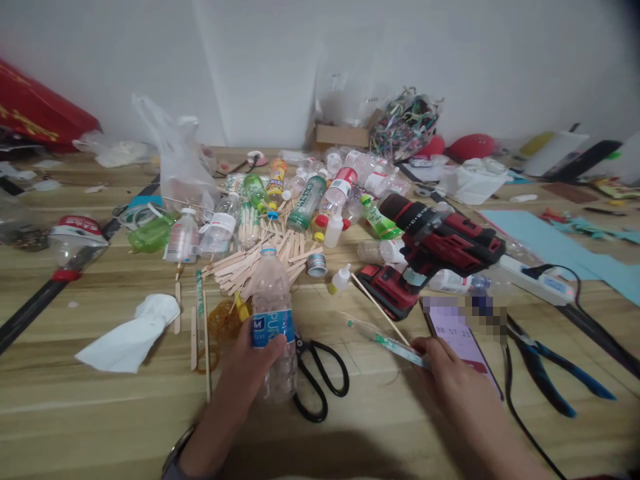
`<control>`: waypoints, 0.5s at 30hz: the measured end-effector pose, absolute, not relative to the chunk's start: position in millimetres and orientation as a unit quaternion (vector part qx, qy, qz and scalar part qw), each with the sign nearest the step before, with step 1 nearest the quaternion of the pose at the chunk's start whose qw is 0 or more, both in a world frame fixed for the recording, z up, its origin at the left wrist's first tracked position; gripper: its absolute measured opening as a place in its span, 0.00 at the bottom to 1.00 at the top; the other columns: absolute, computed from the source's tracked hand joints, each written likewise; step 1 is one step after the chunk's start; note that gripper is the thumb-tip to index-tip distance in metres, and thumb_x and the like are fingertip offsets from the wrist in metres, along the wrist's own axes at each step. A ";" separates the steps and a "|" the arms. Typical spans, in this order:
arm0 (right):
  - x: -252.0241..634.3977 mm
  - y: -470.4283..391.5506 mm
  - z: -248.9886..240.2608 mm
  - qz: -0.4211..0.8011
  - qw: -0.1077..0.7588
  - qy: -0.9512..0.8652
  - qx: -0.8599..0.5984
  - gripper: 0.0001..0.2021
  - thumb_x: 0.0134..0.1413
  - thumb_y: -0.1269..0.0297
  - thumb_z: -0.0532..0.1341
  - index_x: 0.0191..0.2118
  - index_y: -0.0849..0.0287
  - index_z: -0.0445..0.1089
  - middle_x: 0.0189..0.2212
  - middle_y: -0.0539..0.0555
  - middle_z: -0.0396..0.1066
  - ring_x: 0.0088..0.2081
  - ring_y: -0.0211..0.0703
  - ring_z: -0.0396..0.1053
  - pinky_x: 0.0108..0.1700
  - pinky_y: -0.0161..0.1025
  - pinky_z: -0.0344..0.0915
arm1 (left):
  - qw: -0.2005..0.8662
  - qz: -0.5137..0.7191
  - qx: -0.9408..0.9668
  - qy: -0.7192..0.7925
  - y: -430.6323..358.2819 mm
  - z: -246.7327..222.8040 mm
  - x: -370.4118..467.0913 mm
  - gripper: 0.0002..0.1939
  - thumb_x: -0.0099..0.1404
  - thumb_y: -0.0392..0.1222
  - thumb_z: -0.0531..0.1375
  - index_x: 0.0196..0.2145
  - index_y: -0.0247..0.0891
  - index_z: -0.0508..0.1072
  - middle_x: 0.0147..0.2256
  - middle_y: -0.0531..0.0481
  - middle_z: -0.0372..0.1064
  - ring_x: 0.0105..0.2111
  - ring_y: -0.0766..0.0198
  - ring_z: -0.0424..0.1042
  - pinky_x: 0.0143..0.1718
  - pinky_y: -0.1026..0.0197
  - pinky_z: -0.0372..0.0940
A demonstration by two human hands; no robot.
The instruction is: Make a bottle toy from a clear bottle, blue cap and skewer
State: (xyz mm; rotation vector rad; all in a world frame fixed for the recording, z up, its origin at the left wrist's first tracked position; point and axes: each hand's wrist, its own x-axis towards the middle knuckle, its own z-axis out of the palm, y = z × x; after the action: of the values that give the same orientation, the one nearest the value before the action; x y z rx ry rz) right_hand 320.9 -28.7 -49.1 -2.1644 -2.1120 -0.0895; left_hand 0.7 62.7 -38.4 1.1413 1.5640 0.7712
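My left hand (253, 367) is wrapped round a clear plastic bottle (273, 287) with a blue label and no cap that I can make out, standing upright. My right hand (445, 367) pinches a thin wooden stick (383, 310) and a narrow clear wrapper (395, 347) with green print, both pointing up and left. Behind the bottle lie black-handled scissors (323, 377), their blades hidden. A phone (463, 347) showing a timer lies beside my right hand. Several flat craft sticks (240, 273) spread behind the bottle, and tan rubber bands (223, 323) lie to its left.
A red and black cordless drill (440, 247) stands on its battery to the right. Pliers (543, 363) with blue handles lie at right, near a power strip (540, 280). Several plastic bottles (307, 203) crowd the back. A white tissue (133, 333) lies at left.
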 end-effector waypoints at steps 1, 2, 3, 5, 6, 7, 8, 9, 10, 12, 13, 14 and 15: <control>321.9 -30.1 -50.6 -0.026 0.054 -0.680 -0.731 0.12 0.65 0.65 0.48 0.40 0.59 0.69 0.38 0.62 0.76 0.24 0.49 0.76 0.18 0.38 0.60 | 0.520 0.324 0.466 0.638 62.8 -37.3 1.5 0.26 0.55 0.57 0.62 0.47 0.39 0.68 0.35 0.45 0.79 0.35 0.50 0.78 0.42 0.48 0.71; 321.3 -30.5 -51.6 -0.019 0.051 -0.664 -0.746 0.12 0.65 0.64 0.49 0.40 0.59 0.69 0.36 0.62 0.77 0.25 0.51 0.76 0.18 0.39 0.61 | 0.534 0.327 0.460 0.630 62.8 -35.9 1.9 0.27 0.54 0.56 0.63 0.47 0.39 0.68 0.35 0.46 0.79 0.35 0.50 0.78 0.42 0.48 0.71; 319.4 -30.0 -52.1 -0.011 0.047 -0.648 -0.760 0.12 0.65 0.62 0.50 0.38 0.58 0.69 0.34 0.61 0.77 0.25 0.52 0.77 0.18 0.39 0.61 | 0.544 0.327 0.457 0.623 62.9 -34.5 2.1 0.27 0.54 0.56 0.63 0.47 0.39 0.67 0.34 0.46 0.79 0.34 0.50 0.78 0.42 0.49 0.71; 313.5 -27.4 -51.6 0.003 0.042 -0.621 -0.783 0.13 0.65 0.60 0.50 0.34 0.57 0.68 0.30 0.60 0.77 0.25 0.53 0.77 0.19 0.40 0.62 | 0.550 0.320 0.465 0.616 62.6 -32.0 2.1 0.26 0.53 0.55 0.64 0.46 0.41 0.67 0.34 0.48 0.79 0.35 0.50 0.78 0.41 0.49 0.71; 310.9 -25.9 -51.1 0.010 0.041 -0.610 -0.791 0.14 0.65 0.59 0.49 0.32 0.56 0.68 0.28 0.59 0.76 0.25 0.54 0.77 0.20 0.41 0.62 | 0.549 0.318 0.469 0.614 62.3 -31.3 2.2 0.26 0.52 0.56 0.64 0.45 0.41 0.67 0.33 0.49 0.79 0.35 0.50 0.78 0.41 0.50 0.71; 308.9 -24.5 -50.6 0.014 0.040 -0.599 -0.800 0.16 0.66 0.57 0.49 0.30 0.55 0.67 0.27 0.59 0.75 0.25 0.55 0.77 0.20 0.41 0.62 | 0.551 0.316 0.473 0.611 61.8 -31.3 2.3 0.25 0.53 0.55 0.64 0.45 0.42 0.67 0.34 0.49 0.79 0.35 0.50 0.78 0.41 0.50 0.71; 308.1 -23.6 -50.5 0.012 0.042 -0.590 -0.806 0.18 0.66 0.54 0.49 0.30 0.55 0.67 0.27 0.59 0.75 0.25 0.55 0.76 0.20 0.42 0.63 | 0.555 0.313 0.473 0.608 61.3 -31.8 2.6 0.25 0.53 0.55 0.64 0.45 0.42 0.66 0.34 0.49 0.78 0.35 0.50 0.78 0.41 0.50 0.71; 308.3 -23.0 -50.9 0.002 0.049 -0.589 -0.807 0.19 0.66 0.51 0.49 0.31 0.55 0.69 0.28 0.59 0.75 0.25 0.55 0.76 0.20 0.43 0.64 | 0.563 0.312 0.469 0.605 60.7 -32.9 2.9 0.26 0.53 0.55 0.64 0.46 0.42 0.66 0.34 0.48 0.78 0.34 0.50 0.78 0.40 0.50 0.71; 309.3 -22.9 -51.6 -0.017 0.063 -0.599 -0.798 0.21 0.66 0.48 0.49 0.34 0.55 0.71 0.29 0.60 0.76 0.27 0.56 0.76 0.22 0.44 0.66 | 0.572 0.313 0.462 0.601 60.1 -34.5 3.2 0.27 0.53 0.55 0.65 0.48 0.41 0.66 0.34 0.48 0.78 0.34 0.50 0.78 0.40 0.50 0.71; 311.6 -23.1 -53.4 -0.079 0.091 -0.643 -0.757 0.25 0.66 0.44 0.47 0.41 0.58 0.73 0.34 0.62 0.76 0.31 0.57 0.77 0.29 0.48 0.71 | 0.593 0.319 0.453 0.584 58.8 -38.4 3.6 0.30 0.54 0.56 0.65 0.51 0.40 0.65 0.36 0.46 0.78 0.34 0.51 0.77 0.41 0.50 0.70; 311.6 -23.1 -53.8 -0.118 0.100 -0.667 -0.728 0.28 0.67 0.44 0.45 0.44 0.61 0.73 0.36 0.64 0.76 0.33 0.59 0.76 0.32 0.50 0.72 | 0.602 0.322 0.453 0.574 58.0 -40.2 3.7 0.32 0.54 0.56 0.65 0.52 0.40 0.64 0.37 0.46 0.77 0.34 0.52 0.77 0.41 0.51 0.70; 310.0 -22.8 -53.4 -0.155 0.105 -0.685 -0.704 0.30 0.68 0.44 0.43 0.46 0.64 0.73 0.38 0.66 0.75 0.35 0.61 0.75 0.34 0.53 0.72 | 0.607 0.326 0.455 0.565 57.1 -41.6 3.8 0.33 0.54 0.56 0.65 0.53 0.39 0.64 0.37 0.46 0.77 0.35 0.52 0.77 0.41 0.51 0.69; 306.7 -22.2 -52.4 -0.184 0.109 -0.693 -0.688 0.32 0.69 0.45 0.42 0.46 0.67 0.73 0.39 0.68 0.74 0.36 0.63 0.74 0.36 0.55 0.72 | 0.610 0.327 0.458 0.558 55.9 -42.4 4.0 0.33 0.55 0.56 0.65 0.53 0.38 0.63 0.38 0.46 0.77 0.35 0.53 0.76 0.42 0.51 0.69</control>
State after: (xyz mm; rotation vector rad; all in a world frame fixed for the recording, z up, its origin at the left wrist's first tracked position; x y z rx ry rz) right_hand 306.7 -22.2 -52.4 -2.0237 -2.0381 -0.5416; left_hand 4.0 55.9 -42.4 1.0568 1.2885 0.7558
